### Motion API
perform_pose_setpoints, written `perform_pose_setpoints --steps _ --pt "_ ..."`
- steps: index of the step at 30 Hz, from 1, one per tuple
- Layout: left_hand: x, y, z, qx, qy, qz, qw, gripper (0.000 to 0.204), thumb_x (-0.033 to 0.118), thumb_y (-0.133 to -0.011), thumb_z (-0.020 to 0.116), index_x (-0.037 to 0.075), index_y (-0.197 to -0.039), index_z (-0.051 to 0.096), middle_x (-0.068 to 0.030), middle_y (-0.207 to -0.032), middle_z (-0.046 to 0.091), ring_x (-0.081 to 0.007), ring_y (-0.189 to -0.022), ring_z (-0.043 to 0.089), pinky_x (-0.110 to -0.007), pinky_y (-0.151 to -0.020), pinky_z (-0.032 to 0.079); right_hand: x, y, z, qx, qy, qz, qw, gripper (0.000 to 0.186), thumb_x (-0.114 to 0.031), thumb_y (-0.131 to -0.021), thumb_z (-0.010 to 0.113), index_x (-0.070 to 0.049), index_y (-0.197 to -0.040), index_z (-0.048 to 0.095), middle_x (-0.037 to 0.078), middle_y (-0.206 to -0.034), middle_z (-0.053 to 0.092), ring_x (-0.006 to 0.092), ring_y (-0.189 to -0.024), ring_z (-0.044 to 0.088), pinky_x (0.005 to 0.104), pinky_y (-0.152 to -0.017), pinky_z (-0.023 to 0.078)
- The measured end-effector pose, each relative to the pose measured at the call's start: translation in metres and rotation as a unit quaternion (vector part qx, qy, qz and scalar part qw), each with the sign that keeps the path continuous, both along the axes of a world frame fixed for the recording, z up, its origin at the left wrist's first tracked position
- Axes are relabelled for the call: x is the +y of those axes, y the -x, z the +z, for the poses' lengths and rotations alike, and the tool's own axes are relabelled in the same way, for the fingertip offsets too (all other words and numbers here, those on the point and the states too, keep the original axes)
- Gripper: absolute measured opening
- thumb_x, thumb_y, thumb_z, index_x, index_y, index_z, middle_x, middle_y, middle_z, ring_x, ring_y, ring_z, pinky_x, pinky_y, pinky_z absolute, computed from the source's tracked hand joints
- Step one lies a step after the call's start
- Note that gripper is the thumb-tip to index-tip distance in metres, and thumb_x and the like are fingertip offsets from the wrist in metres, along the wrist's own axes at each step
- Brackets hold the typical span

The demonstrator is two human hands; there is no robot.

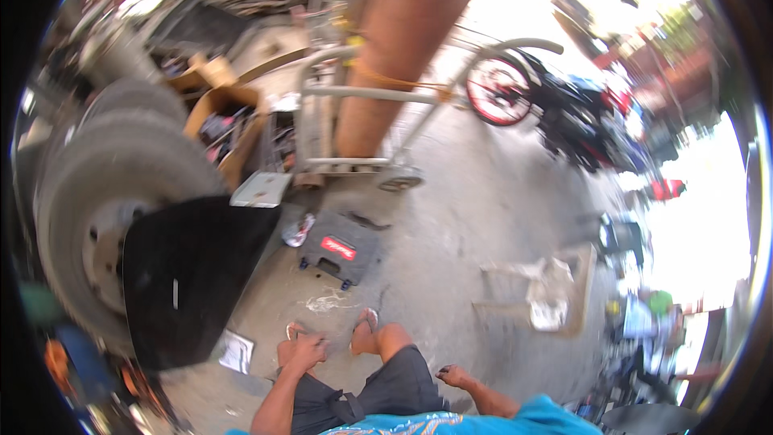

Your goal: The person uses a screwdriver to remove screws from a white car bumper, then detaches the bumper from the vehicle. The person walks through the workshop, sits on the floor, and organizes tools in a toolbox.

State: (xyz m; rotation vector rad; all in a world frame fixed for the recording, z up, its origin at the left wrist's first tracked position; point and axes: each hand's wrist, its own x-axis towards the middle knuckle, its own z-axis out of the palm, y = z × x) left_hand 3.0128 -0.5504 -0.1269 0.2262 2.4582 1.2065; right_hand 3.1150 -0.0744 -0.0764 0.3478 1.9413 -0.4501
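Note:
My left hand (307, 350) hangs low in front of my left foot. Its fingers are blurred, and whether they hold anything does not show. Off to the right of my dark shorts (398, 387) is my right hand (457, 376), its fingers curled in. A dark spot shows at those fingertips, too small to make out. Ahead of my feet a dark grey tool case (342, 248) with a red label lies on the concrete floor. A large black panel (193, 282) leans against a big wheel at my left, with a white paper (236, 352) on the floor beside it.
A grey metal hand trolley (370, 93) stands by a thick brown post (411, 32). Cardboard boxes of parts (233, 125) sit left of it, behind the large tyre (72, 185). At right are a motorcycle (564, 113) and a pale plastic chair (581, 294) lying on its side.

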Motion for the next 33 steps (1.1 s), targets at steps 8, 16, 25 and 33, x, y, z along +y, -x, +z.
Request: perform_pose_setpoints --steps 8,16,25,33 --pt "-0.179 -0.066 0.021 -0.349 -0.094 0.416 0.834 0.018 0.014 -0.094 0.069 -0.001 -0.085 0.068 -0.0099 -0.074 0.066 -0.0210 -0.061 0.064 -0.033 -0.053 0.050 -0.042 -0.106 0.111 -0.089 0.046 -0.372 0.923 0.064 -0.062 -0.099 0.054 -0.009 -0.132 0.068 0.012 -0.119 0.070 0.0254 -0.101 0.068 0.0410 -0.082 0.057" --pt "-0.208 0.022 0.085 -0.401 0.036 0.245 0.882 0.020 0.019 -0.096 0.068 0.003 -0.083 0.063 -0.0070 -0.068 0.060 -0.0193 -0.055 0.059 -0.033 -0.047 0.043 -0.150 -0.106 0.066 0.087 0.290 -0.535 0.789 0.059 -0.055 -0.102 0.052 -0.016 -0.145 0.059 0.012 -0.146 0.059 0.0278 -0.126 0.059 0.0381 -0.107 0.046" --pt "-0.072 0.182 0.130 -0.317 -0.034 0.141 0.937 0.022 0.023 -0.097 0.069 0.001 -0.092 0.067 -0.0035 -0.069 0.057 -0.0144 -0.054 0.054 -0.031 -0.045 0.039 -0.057 -0.037 0.132 0.141 0.040 -0.480 0.865 0.073 -0.059 -0.092 0.061 -0.003 -0.139 0.061 0.025 -0.142 0.060 0.0393 -0.133 0.056 0.0456 -0.107 0.047" --pt "0.105 0.246 0.158 -0.244 0.057 0.056 0.967 0.044 0.028 -0.093 0.074 -0.004 -0.123 0.070 -0.0116 -0.099 0.074 -0.0177 -0.078 0.068 -0.032 -0.070 0.055 0.052 0.042 0.098 0.173 0.112 -0.420 0.884 0.055 -0.044 -0.091 0.071 -0.006 -0.130 0.070 0.021 -0.130 0.069 0.0331 -0.120 0.066 0.0397 -0.103 0.049"
